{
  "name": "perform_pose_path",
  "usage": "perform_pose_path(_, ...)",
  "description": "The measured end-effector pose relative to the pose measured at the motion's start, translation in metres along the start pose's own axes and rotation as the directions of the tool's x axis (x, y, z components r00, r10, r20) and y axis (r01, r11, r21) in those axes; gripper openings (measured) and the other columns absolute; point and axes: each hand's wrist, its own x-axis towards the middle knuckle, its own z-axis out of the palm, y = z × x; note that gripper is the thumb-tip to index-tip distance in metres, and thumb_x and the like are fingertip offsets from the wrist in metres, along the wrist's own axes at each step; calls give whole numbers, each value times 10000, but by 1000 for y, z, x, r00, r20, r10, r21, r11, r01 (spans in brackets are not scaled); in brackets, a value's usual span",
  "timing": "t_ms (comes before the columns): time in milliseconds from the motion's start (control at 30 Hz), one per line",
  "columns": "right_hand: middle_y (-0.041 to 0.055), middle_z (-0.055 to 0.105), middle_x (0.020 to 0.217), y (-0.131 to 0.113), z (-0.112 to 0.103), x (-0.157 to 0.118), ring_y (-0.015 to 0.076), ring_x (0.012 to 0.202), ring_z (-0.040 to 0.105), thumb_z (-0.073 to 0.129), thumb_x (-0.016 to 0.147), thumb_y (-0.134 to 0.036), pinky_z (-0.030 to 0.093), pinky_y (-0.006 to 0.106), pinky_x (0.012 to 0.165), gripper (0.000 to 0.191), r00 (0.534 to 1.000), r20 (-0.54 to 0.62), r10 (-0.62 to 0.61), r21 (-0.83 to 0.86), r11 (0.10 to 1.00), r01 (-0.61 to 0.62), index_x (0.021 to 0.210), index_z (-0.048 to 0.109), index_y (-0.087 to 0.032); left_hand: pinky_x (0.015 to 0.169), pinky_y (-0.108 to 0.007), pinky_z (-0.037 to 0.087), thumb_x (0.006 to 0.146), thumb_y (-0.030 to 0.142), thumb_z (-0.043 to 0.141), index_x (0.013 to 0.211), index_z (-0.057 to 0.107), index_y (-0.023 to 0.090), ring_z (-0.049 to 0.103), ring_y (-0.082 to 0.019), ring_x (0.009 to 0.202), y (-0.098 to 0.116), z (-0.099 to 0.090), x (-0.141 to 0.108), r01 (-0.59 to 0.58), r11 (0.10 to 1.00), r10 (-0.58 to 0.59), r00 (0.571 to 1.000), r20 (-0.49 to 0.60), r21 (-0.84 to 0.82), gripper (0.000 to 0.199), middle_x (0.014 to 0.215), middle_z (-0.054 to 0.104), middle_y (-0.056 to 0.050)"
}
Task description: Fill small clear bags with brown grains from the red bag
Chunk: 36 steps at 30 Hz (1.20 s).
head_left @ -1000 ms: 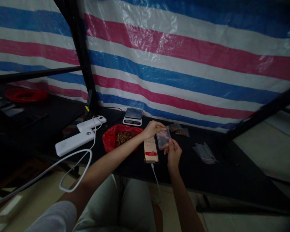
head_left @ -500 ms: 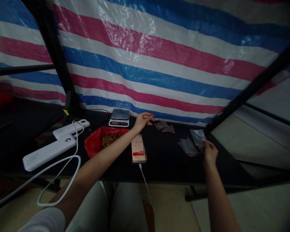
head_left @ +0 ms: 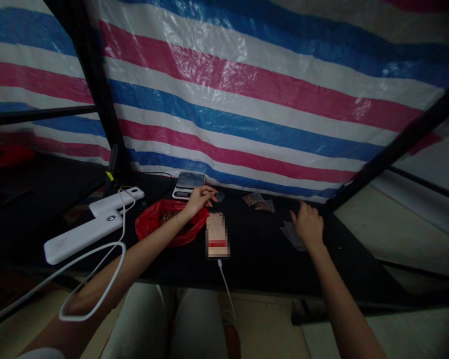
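My left hand [head_left: 202, 199] is beside the kitchen scale [head_left: 189, 185], its curled fingertips at the edge of a small clear object [head_left: 219, 197], which they appear to pinch. Its forearm crosses over a red plastic bag [head_left: 144, 222] of small brown pieces. My right hand [head_left: 310, 225] is over a few flat clear bags [head_left: 292, 235] and partly hides them, thumb and fingers apart, nothing visible in it. Two small filled clear bags [head_left: 260, 202] lie between the hands, touching neither.
A phone [head_left: 217, 235] with a white cable lies on the black table [head_left: 254, 264] near the middle. Two white power banks [head_left: 83, 237] and looped cables are at the left. Striped plastic sheeting [head_left: 247, 109] hangs behind, between dark frame bars.
My left hand has moved left and nearer, and the small clear object now shows. My right hand has moved left over the flat bags; the clear bag it held no longer shows. The view has shifted slightly.
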Motion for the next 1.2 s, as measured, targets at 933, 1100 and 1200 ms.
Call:
perform_pose_path(933,188,617,965,-119,50,88,372,1007,507,588,663,-273,312,566,823,209,909,400,121,310,915,-258,801,654,-131,443,-158,403,765,357,559,902,569,102,549,-78,463,10,-81,-86,23,993,-45,981,188,118,290,663,642,-50)
perform_pose_path(1100,118,644,906,-146,17,85,206,765,620,477,770,-290,463,317,676,258,941,330,-76,577,805,-137,931,587,-120,428,-155,389,764,383,557,898,574,99,542,-74,449,6,-90,-85,31,993,-46,991,129,116,314,649,635,-44)
perform_pose_path(1200,65,635,920,-179,-21,61,151,677,620,433,809,-376,468,245,577,298,964,210,-163,713,700,-37,994,530,-164,423,-158,389,776,404,534,895,571,104,544,-76,455,11,-80,-81,25,995,-39,987,158,92,324,676,640,-50)
